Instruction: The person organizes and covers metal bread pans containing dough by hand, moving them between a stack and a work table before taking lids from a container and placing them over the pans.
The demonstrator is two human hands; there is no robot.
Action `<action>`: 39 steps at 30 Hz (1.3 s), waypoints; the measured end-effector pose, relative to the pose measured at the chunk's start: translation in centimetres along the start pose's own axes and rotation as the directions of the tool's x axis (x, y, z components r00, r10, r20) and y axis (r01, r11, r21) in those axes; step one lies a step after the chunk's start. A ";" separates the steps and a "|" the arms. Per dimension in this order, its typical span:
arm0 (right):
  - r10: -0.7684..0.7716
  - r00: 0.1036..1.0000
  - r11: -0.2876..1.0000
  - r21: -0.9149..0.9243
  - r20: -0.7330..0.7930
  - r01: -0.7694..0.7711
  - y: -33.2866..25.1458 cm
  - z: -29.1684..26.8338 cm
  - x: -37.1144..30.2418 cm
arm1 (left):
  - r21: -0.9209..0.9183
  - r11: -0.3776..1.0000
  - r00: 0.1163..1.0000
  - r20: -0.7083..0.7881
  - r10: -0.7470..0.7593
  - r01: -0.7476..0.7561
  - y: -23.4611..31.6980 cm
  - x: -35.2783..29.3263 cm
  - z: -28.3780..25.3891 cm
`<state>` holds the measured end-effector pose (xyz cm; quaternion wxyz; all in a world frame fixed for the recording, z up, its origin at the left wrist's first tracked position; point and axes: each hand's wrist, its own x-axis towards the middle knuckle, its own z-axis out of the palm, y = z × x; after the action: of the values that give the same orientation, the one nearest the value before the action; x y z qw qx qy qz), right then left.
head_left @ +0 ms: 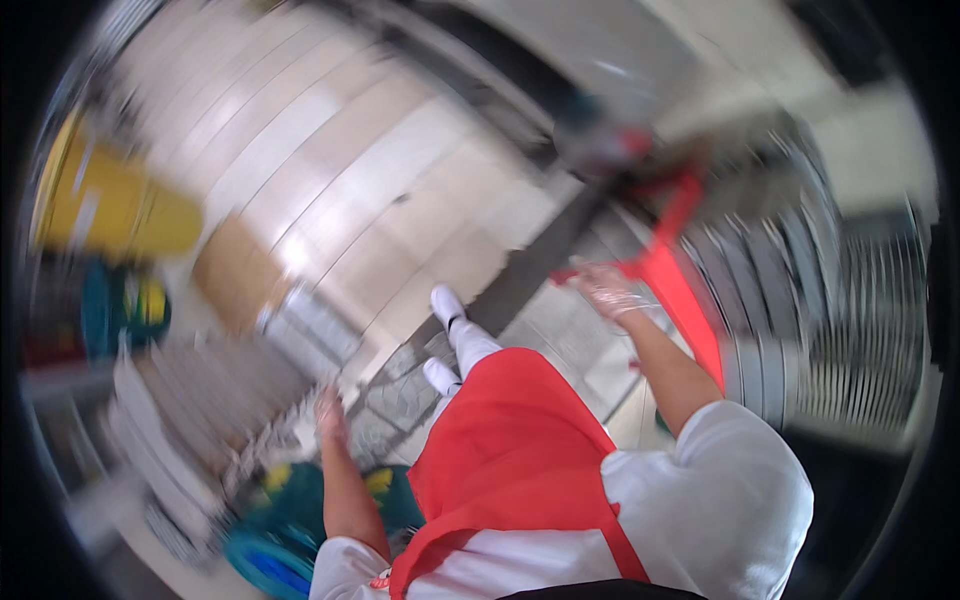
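The picture is smeared by motion. My right hand (607, 290), in a clear plastic glove, is at or over a bar of a red frame (682, 300) on the right. Blur hides whether its fingers grip the bar or only pass above it. My left hand (330, 415), also in a clear glove, hangs low on the left, beside a stack of pale grey trays or crates (215, 400). Its fingers are too smeared to read, and no object shows in it. A red apron (515, 440) covers my front over a white shirt.
Grey stacked containers (765, 280) stand on the right behind the red frame. To the left are a yellow drum-like container (120, 200), a brown cardboard-like box (240, 275) and green round containers (290, 520). Beige tiles (350, 190) cover the floor, crossed by a dark strip (540, 245).
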<state>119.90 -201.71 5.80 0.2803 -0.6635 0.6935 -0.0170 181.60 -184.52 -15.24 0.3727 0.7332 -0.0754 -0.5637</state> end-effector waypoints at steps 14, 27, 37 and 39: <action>0.740 0.532 0.582 0.005 0.411 -0.813 37.9 23.5 -71.6 | 0.612 0.698 0.770 0.624 -0.136 -0.373 -5.0 -20.6 40.9; 0.971 0.236 0.170 0.769 -0.026 -0.617 62.7 8.8 -88.7 | 0.464 0.404 0.221 0.826 -0.518 -0.789 -35.9 -66.6 79.1; 0.995 0.019 -0.085 0.965 0.093 -0.249 75.1 11.1 -97.2 | -0.555 -0.574 0.368 0.445 -0.817 -0.603 -43.6 -47.2 79.1; 0.998 0.065 -0.010 0.972 0.026 -0.234 81.7 12.8 -97.2 | -0.205 -0.560 0.367 0.571 -0.734 -0.802 -39.3 -46.6 75.6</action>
<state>47.05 -97.12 -1.69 0.1840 0.1356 0.8624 -0.4517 86.22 -166.78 -10.68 -0.4418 0.0608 -0.8742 -0.1920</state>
